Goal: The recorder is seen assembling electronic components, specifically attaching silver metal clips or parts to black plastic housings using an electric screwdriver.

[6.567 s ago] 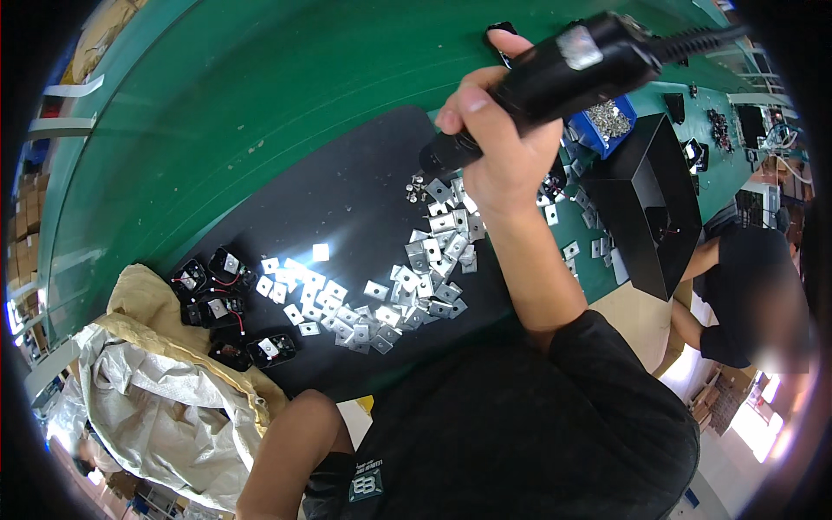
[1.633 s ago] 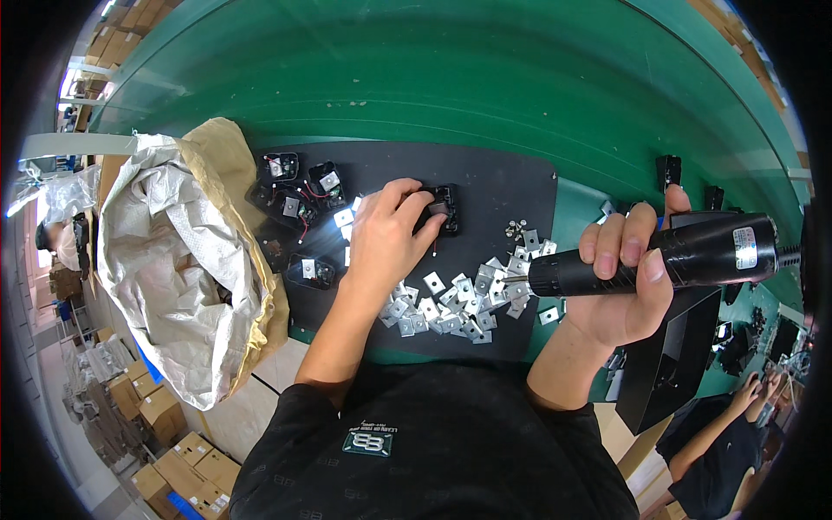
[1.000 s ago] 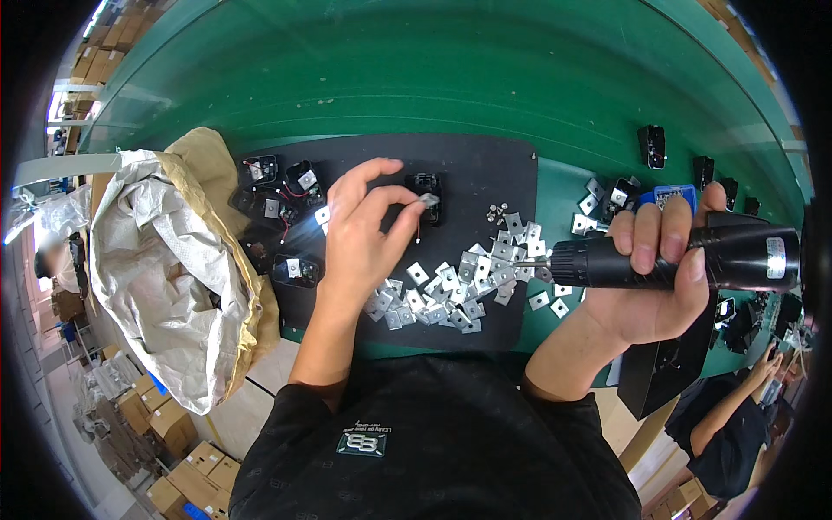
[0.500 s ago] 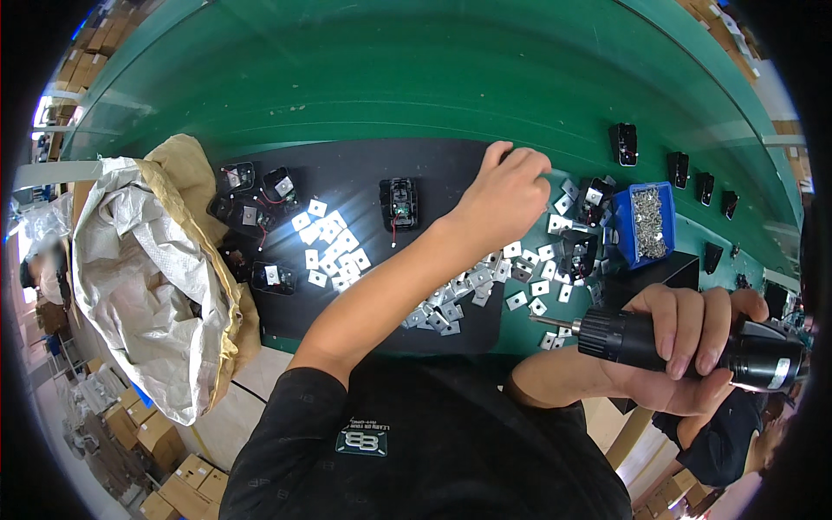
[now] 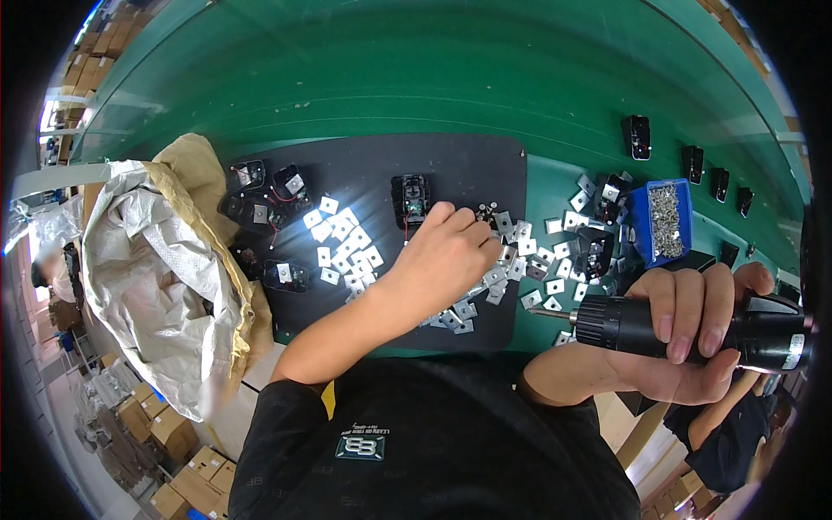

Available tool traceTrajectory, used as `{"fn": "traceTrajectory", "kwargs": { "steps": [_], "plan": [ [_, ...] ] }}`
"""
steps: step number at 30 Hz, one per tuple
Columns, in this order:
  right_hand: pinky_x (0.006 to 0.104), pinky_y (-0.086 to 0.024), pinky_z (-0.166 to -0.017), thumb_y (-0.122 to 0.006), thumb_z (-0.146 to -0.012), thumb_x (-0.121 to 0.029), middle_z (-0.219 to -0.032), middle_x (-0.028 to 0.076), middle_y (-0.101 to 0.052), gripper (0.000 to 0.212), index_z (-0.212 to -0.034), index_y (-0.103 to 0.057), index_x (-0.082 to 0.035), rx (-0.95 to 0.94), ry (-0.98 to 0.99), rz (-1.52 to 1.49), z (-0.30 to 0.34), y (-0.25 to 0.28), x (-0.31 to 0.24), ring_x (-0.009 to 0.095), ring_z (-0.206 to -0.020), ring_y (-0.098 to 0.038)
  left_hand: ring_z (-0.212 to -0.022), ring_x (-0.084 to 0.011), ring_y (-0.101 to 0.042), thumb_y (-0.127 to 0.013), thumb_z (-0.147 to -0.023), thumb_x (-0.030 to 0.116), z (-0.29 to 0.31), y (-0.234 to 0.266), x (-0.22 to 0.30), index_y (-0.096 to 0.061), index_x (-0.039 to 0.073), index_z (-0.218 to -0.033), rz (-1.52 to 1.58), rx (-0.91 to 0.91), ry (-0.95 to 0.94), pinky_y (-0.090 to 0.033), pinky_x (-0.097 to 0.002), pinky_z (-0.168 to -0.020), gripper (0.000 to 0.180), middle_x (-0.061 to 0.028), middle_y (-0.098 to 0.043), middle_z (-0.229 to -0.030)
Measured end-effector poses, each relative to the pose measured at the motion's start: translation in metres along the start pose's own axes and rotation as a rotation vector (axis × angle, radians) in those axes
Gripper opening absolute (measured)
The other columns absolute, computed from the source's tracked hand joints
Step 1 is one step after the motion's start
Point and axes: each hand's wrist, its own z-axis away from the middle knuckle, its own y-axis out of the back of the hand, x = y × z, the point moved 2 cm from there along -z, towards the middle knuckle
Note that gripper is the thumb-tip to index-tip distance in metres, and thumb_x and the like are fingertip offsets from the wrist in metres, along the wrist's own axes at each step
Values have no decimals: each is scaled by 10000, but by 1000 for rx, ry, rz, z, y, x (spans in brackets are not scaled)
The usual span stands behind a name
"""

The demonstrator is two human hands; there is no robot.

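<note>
My right hand [image 5: 693,325] is wrapped round a black electric screwdriver [image 5: 611,322], its bit pointing left over the near side of the bench. Over the dark mat, my left hand [image 5: 452,251] is closed with the fingers bent down; what they pinch, if anything, is hidden. Its fingertips are beside an open black plastic housing [image 5: 411,198] with a small green circuit board and a red wire. Just right of those fingers lie a few small screws [image 5: 488,210]. Square metal plates with a centre hole [image 5: 496,277] are heaped under and beside the left wrist.
Another pile of plates [image 5: 345,243] lies left on the black mat [image 5: 364,160]. More housings [image 5: 286,276] stand beside a white woven sack [image 5: 173,277]. At right is a blue bin [image 5: 641,227] of small metal screws, with a row of housings [image 5: 639,137] beyond. A person [image 5: 728,429] is at lower right.
My left hand has moved left and nearer, from the mat's right edge to beside the housing. The small screws it covered now show. My right hand still holds the screwdriver.
</note>
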Motion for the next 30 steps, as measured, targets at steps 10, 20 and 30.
{"fn": "traceTrajectory", "kwargs": {
  "steps": [10,20,30],
  "plan": [
    [261,-424,-644,-647,-819,-86,-791,16,-506,566,-1300,-350,-45,-54,-88,-26,-3,-7,16,118,-651,-527,-792,-213,-539,-704,-747,150,3,-17,2,-593,65,-855,80,54,141,-397,-342,-693,176,-41,-536,-819],
    [253,-409,-610,-649,-814,-74,-775,14,-493,567,-1298,-355,-40,-16,-69,19,0,-8,17,111,-626,-514,-760,-219,-598,-766,-685,136,20,24,-19,-607,80,-753,291,281,262,-417,-357,-656,182,-39,-621,-775],
    [280,-428,-632,-648,-824,-89,-786,34,-502,568,-1295,-333,-48,-37,-143,-27,0,-17,32,134,-627,-530,-972,-243,-563,-792,-652,138,49,19,-72,-655,82,-755,184,475,497,-370,-388,-858,180,-33,-615,-997]
  ]
}}
